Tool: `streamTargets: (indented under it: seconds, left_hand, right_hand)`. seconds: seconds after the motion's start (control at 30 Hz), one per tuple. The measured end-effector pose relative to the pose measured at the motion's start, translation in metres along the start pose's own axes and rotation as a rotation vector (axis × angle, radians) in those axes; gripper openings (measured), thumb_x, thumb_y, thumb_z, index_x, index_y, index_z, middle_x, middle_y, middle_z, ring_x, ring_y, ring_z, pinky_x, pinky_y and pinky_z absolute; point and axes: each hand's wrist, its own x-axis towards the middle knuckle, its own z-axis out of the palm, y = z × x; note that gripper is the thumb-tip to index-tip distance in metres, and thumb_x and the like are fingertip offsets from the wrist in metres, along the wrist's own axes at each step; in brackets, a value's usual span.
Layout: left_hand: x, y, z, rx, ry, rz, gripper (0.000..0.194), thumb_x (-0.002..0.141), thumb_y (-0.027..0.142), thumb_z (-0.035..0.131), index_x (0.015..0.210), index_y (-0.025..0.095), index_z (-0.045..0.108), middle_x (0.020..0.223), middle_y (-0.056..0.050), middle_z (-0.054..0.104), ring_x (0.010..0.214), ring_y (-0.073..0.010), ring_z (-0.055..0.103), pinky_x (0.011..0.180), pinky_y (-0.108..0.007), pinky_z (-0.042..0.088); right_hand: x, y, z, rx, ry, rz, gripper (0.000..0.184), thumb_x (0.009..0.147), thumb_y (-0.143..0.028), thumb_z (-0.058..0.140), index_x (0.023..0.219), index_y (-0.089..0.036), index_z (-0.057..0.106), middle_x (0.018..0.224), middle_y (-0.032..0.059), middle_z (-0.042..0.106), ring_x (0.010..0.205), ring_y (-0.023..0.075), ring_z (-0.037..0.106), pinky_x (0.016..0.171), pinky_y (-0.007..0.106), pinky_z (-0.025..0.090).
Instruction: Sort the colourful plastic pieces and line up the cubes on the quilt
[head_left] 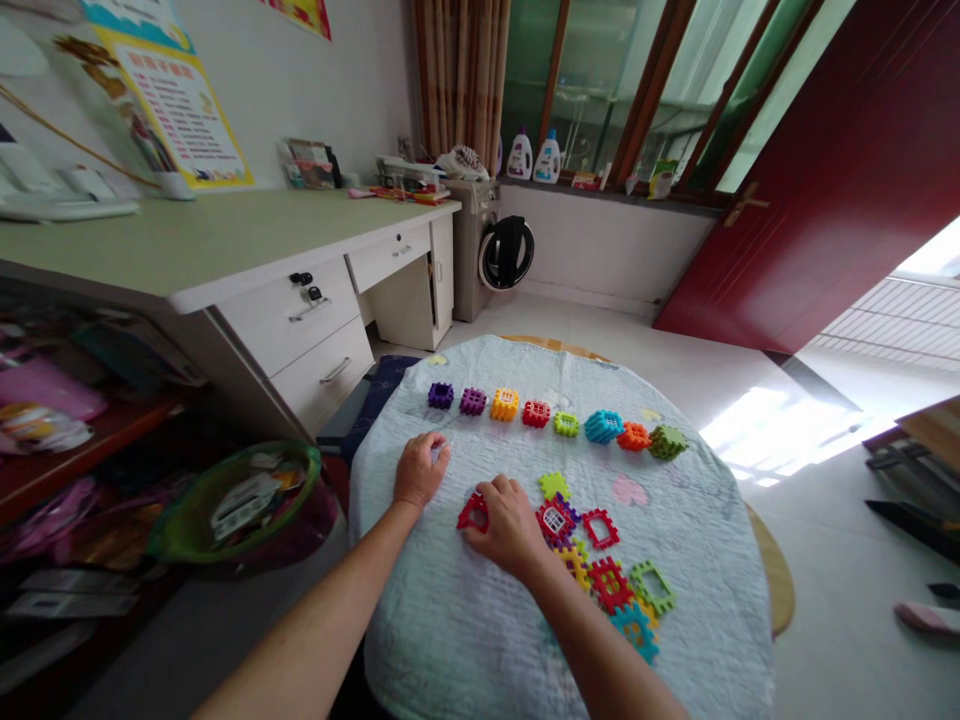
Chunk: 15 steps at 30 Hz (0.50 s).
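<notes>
My left hand [421, 470] rests on the cloth with its thumb apart from the loosely bent fingers, and nothing shows in it. To its right, my right hand [506, 520] is closed on the edge of a red notched building panel [473, 513] with an open middle, partly covered by the fingers. Beside that hand lies a loose pile of similar panels: a red one with a white lattice [555, 519], a red frame [601, 529], a green frame [652, 587] and a blue panel [636, 630]. Beyond both hands stands a row of assembled blocks, including a yellow block [505, 404] and a blue block [604, 426].
A pale blue cloth [442, 620] covers the round table. At the left are a desk [247, 235] with drawers and a green basket [311, 465] of odds and ends. A washing machine [471, 250] and a red door [817, 170] stand farther back.
</notes>
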Motion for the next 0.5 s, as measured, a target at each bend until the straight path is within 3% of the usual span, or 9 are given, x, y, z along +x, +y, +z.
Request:
streamTargets:
  seconds: [0.1, 0.5]
  left_hand:
    - [0.0, 0.0, 0.0, 0.001, -0.003, 0.001, 0.018, 0.082, 0.03, 0.051, 0.09, 0.019, 0.062, 0.09, -0.008, 0.068, 0.09, -0.0233, 0.061, 0.088, -0.038, 0.048]
    - [-0.001, -0.002, 0.001, 0.001, 0.006, 0.013, 0.018, 0.08, 0.027, 0.051, 0.09, 0.019, 0.062, 0.091, -0.008, 0.068, 0.091, -0.024, 0.062, 0.089, -0.039, 0.048]
  right_hand:
    - [-0.005, -0.006, 0.007, -0.015, -0.006, 0.016, 0.028, 0.074, -0.033, 0.066, 0.098, -0.019, 0.062, 0.102, 0.0084, 0.058, 0.096, 0.0237, 0.051, 0.086, 0.034, 0.041]
    - [-0.004, -0.014, 0.01, -0.063, -0.048, 0.025, 0.028, 0.072, -0.028, 0.063, 0.098, -0.019, 0.061, 0.102, 0.0099, 0.057, 0.096, 0.0247, 0.05, 0.084, 0.034, 0.04]
